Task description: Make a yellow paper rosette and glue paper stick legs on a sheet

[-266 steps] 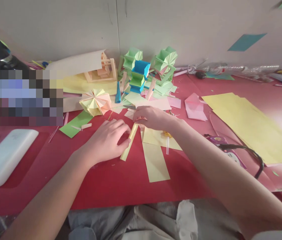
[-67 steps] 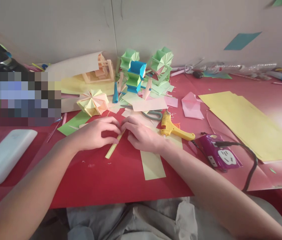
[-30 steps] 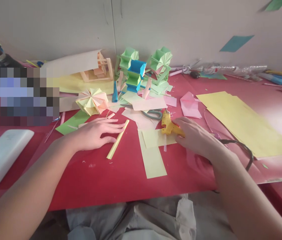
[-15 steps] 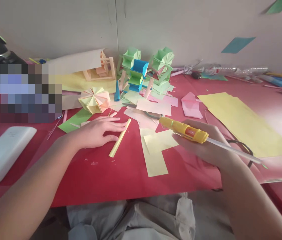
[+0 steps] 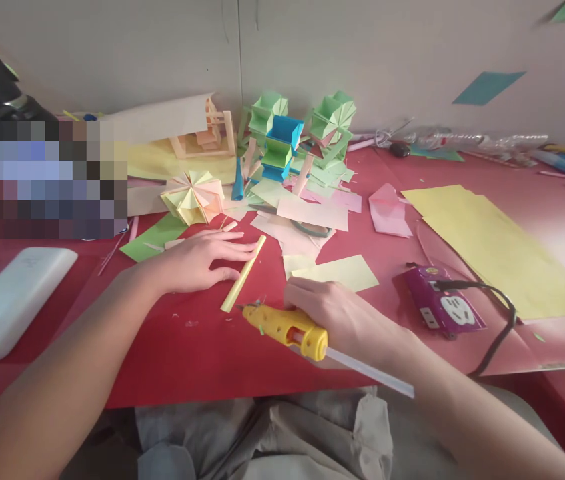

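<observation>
A yellow glue gun (image 5: pixel 282 330) with a clear glue stick (image 5: pixel 369 371) out of its back is gripped in my right hand (image 5: pixel 335 310). Its nozzle points left, close to the lower end of a narrow rolled yellow paper strip (image 5: pixel 245 272). My left hand (image 5: pixel 202 260) lies on the table with its fingers stretched out, the fingertips touching the strip. Pale yellow paper pieces (image 5: pixel 347 272) lie just beyond my right hand, which partly hides them. A pleated paper wheel (image 5: pixel 193 195) in yellow and pink sits past my left hand.
Folded green paper shapes (image 5: pixel 332 117) and a blue and green one (image 5: pixel 279 150) stand at the back among paper scraps. A purple power strip (image 5: pixel 439 303) with a black cord lies right, near yellow sheets (image 5: pixel 502 257). A white power bank (image 5: pixel 19 300) lies left on the red table (image 5: pixel 172 367).
My right hand has brought the glue gun left and toward me, its nozzle now near the strip's lower end. The power strip has come into sight. My left hand stays in place.
</observation>
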`<state>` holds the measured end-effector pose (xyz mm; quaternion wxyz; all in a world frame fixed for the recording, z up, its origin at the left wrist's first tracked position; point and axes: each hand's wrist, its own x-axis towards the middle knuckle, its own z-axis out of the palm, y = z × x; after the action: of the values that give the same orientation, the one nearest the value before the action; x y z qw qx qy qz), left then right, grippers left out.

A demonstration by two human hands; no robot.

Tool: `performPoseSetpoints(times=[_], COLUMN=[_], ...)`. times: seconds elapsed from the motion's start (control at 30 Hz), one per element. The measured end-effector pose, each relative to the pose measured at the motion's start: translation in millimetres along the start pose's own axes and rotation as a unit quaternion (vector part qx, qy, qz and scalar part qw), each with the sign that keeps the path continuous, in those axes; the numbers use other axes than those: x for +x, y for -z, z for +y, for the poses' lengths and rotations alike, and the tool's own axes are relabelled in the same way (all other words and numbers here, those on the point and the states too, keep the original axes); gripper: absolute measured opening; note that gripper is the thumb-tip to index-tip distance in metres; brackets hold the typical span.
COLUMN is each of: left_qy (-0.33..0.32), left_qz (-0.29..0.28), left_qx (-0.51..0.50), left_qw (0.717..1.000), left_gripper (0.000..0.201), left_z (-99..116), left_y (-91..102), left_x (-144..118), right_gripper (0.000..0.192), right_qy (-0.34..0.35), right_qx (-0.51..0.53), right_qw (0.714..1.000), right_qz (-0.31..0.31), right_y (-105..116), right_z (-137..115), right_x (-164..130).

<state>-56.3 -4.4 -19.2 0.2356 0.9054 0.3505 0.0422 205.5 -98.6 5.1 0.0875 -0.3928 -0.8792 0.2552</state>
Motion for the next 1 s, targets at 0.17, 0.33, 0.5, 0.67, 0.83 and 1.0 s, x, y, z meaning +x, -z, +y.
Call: performPoseSetpoints(times=[0.17, 0.33, 0.5, 0.67, 0.83, 1.0], left_qy=[-0.003, -0.004, -0.003, 0.0, -0.001, 0.003], left_qz=[0.0, -0.001, 0.002, 0.004, -0.004, -0.006], left_qx=[-0.007, -0.001, 0.0, -0.011, -0.018, -0.014], left_qw=[1.0, 1.0, 1.0, 1.0, 1.0, 1.0], left_gripper=[0.044, 0.045, 0.045, 0.045, 0.045, 0.044], left_z=[1, 0, -3, -4, -3, -4], left_y=[0.7, 0.7, 0.0, 0.1, 0.6, 0.0], left_x=[0, 0, 0, 0, 1, 0], right_gripper=[0.009, 0.005, 0.011, 0.012, 0.01, 0.009], right_qy=[-0.004, 0.002, 0.008, 0.004, 0.014, 0.04], right_qx=[-0.061, -0.113, -0.147, -0.161, -0.171, -0.184], right_qw=[0.998, 0.993, 0.988, 0.985, 0.984, 0.982], right_qz=[-0.032, -0.039, -0.049, -0.063, -0.039, -0.03], right_y=[-5, -7, -5, -3, -4, -4], right_z=[-6, -8, -12, -14, -14, -15], right_x=[9, 15, 19, 22, 24, 26])
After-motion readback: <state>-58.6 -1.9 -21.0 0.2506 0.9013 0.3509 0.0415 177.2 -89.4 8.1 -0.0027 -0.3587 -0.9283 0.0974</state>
